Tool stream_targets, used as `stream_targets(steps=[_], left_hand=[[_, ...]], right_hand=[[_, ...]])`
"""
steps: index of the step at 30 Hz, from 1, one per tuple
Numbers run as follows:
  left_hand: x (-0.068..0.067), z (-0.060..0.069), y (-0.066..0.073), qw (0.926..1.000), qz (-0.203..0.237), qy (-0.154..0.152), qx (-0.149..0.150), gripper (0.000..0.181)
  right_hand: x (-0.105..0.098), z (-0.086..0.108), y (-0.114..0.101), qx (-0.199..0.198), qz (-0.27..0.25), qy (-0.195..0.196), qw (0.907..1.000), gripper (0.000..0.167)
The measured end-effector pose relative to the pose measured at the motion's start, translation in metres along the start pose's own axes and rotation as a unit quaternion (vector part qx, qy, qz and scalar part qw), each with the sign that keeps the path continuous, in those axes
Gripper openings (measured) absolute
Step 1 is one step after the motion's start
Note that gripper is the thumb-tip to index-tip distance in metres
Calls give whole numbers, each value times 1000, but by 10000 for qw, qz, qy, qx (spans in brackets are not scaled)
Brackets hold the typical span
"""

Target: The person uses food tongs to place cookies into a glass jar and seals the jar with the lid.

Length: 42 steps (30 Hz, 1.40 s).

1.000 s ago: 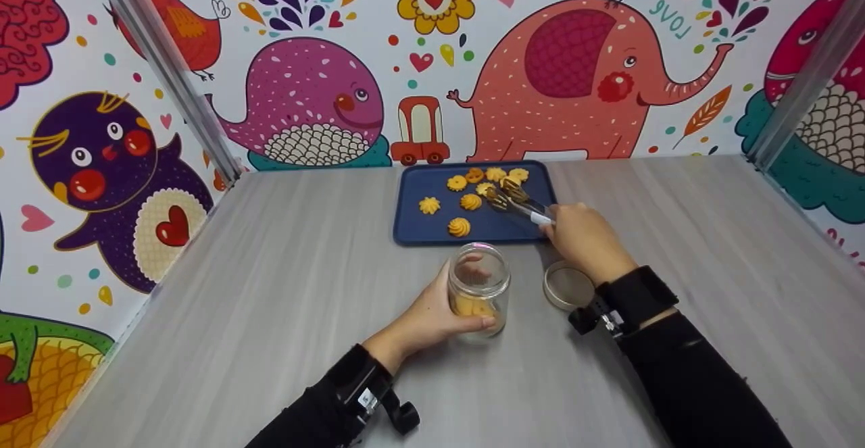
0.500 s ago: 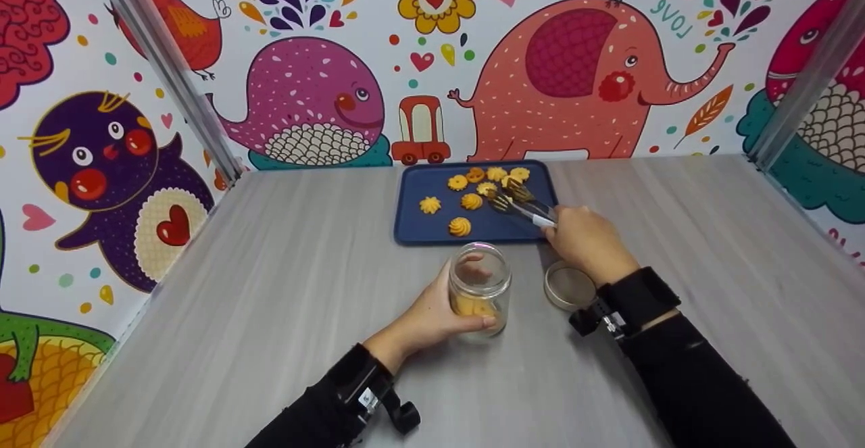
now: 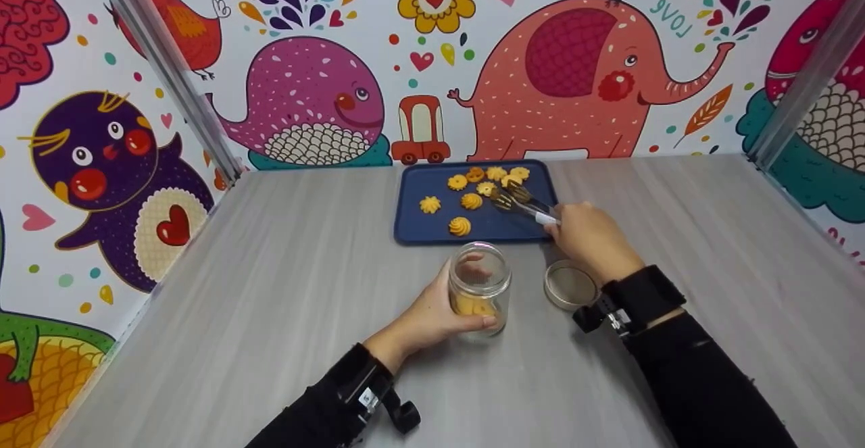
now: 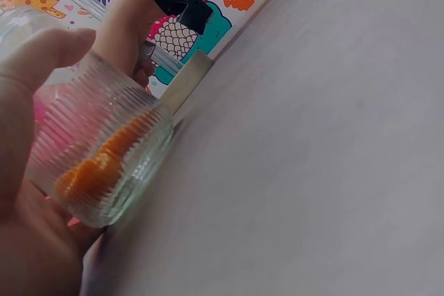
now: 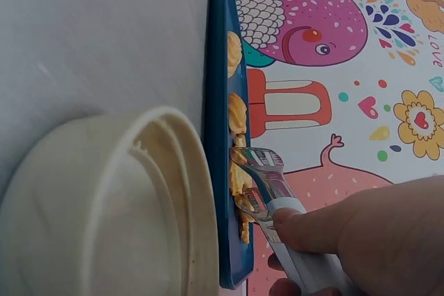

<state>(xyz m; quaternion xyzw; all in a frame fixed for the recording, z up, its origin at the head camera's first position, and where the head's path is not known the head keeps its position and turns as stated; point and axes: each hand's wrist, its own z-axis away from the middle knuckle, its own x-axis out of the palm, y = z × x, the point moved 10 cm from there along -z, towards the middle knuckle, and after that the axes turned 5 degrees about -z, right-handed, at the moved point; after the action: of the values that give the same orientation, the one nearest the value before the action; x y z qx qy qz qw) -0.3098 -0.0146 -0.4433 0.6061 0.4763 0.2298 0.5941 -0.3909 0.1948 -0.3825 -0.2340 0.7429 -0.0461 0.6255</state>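
Right hand (image 3: 591,238) gripping tongs (image 3: 545,218), left hand (image 3: 432,307) holding jar (image 3: 502,299), wall lettering (image 5: 434,50) apparently "LOVE"

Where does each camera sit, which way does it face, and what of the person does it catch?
Head: on the head, facing forward and down at the tray, jar and lid; left hand, right hand and both sleeved arms show.
Left wrist: on that wrist, facing past the jar across the table, tilted; left hand close, right hand beyond.
Right wrist: on that wrist, facing the tongs, tray and wall, turned sideways; right hand shows.
Shared: head and right wrist both show tray, tongs and lid.
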Motion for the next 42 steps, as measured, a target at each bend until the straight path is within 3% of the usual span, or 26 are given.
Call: stream_targets(steps=[14, 21, 29, 33, 42], left_hand=[[0, 0, 0, 10000, 66, -12, -23, 87], [2, -1, 2, 10000, 58, -38, 6, 87], [0, 1, -1, 10000, 24, -21, -61, 86], [0, 1, -2, 10000, 3, -10, -58, 86], [0, -1, -1, 10000, 13, -1, 1, 87]], right_hand=[[-10, 1, 8, 252, -225, -205, 9992, 16], [-16, 10, 18, 628, -170, -667, 9956, 40], [-27, 23, 16, 134, -85, -399, 9991, 38], [-31, 27, 16, 102, -146, -424, 9989, 39], [-70, 43, -10, -120, -636, -445, 9969, 42]])
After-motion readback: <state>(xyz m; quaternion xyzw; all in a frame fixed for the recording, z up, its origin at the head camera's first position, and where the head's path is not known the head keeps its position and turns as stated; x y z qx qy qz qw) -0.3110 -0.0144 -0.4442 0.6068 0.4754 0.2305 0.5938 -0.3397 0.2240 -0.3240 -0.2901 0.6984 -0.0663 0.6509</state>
